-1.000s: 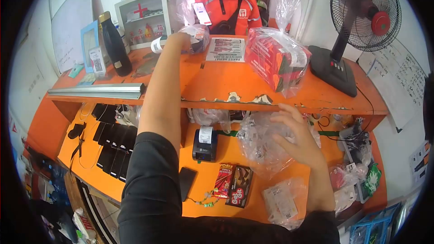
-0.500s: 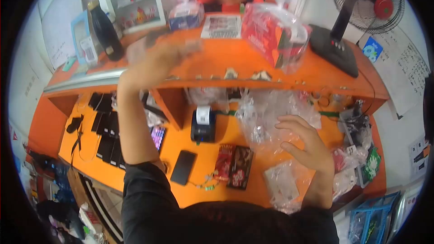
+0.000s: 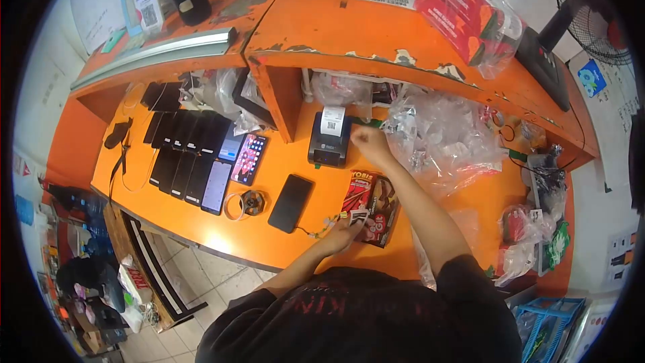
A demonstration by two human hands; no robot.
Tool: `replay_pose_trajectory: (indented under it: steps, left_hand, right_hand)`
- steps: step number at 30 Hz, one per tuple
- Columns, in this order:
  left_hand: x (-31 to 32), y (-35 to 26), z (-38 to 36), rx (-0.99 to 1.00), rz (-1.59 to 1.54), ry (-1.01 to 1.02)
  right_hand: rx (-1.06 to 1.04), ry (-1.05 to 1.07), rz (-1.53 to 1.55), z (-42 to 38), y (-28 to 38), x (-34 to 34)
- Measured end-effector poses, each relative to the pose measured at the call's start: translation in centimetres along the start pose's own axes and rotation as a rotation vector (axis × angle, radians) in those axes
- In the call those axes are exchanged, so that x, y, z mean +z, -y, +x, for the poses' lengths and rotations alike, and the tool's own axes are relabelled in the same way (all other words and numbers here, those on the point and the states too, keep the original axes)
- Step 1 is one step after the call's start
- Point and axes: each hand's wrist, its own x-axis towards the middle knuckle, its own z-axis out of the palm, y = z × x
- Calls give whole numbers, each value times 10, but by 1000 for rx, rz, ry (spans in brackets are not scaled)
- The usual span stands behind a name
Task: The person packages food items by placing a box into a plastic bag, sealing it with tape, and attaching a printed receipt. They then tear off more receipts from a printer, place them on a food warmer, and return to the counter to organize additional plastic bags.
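Note:
My left hand is closed at the lower edge of a red snack box. A small pale piece with dark marks shows at its fingertips; I cannot make out what it is. Beside the red box lies a dark brown snack box. My right hand is curled closed just right of a black label printer. What it holds, if anything, is hidden. A printed paper label sticks up from the printer. Left of my left hand, a black phone lies with a beaded strap.
Several dark phones lie in rows at the left, with a lit phone and a tape roll nearby. Clear plastic bags heap at the right. An orange shelf overhangs the desk, bearing a wrapped red box.
My left hand has come down from above the shelf to the snack boxes. My right hand has moved from open over the plastic to closed beside the printer. The view has shifted.

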Motion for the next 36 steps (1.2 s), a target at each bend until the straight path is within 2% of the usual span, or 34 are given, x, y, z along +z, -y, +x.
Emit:
replay_pose_trajectory:
  steps: [1,2,4,5,7,10,12,14,16,18,22,24,25,26,28,29,30,32,33,34,36]
  left_hand:
    - [0,1,0,43,92,49]
    - [0,-1,-1,49,90,48]
    - [0,-10,-6,66,366,28]
    - [0,-16,-8,70,366,25]
    - [1,-25,-15,189,258,-59]
    - [-2,-42,-25,150,78,-188]
    - [-25,-22,-12,152,32,-226]
    - [-34,-19,-5,338,-234,-249]
    - [-31,-35,-5,325,-276,-268]
    - [-25,-52,-5,374,-195,-363]
    - [-20,-68,0,460,-144,-355]
    - [-17,-77,2,455,-96,-382]
    - [-19,-80,5,606,-53,-432]
    - [-22,-85,7,759,-11,-480]
    - [-23,-107,0,743,83,-435]
    - [-19,-118,-6,667,169,-404]
    - [-17,-125,-8,592,254,-374]
    - [-29,-123,5,664,230,-302]
    - [-30,-125,7,677,336,-283]
    - [-27,-129,7,687,445,-262]
    - [-21,-129,10,727,494,-295]
  right_hand:
    - [-49,-184,-68,20,-11,14]
    - [-54,-180,-71,31,-5,21]
    - [157,5,227,48,14,33]
    - [152,8,226,57,24,35]
    - [184,137,738,65,50,33]
    - [86,79,617,60,71,21]
    - [54,50,523,53,71,15]
    - [-22,35,472,52,61,12]
    - [-53,13,494,43,61,10]
    - [-36,51,562,37,62,7]
    - [-149,25,561,26,58,12]
    - [-187,7,347,22,57,10]
    - [-307,12,353,21,57,11]
    - [-338,36,278,15,55,7]
    - [-446,44,188,4,63,2]
    - [-357,54,268,3,51,9]
    - [-145,147,426,-5,60,4]
    - [-165,127,433,-14,65,-2]
    - [-170,129,317,-18,70,-9]
    - [-96,92,313,-22,73,-11]
    - [-280,-252,-62,-37,87,-17]
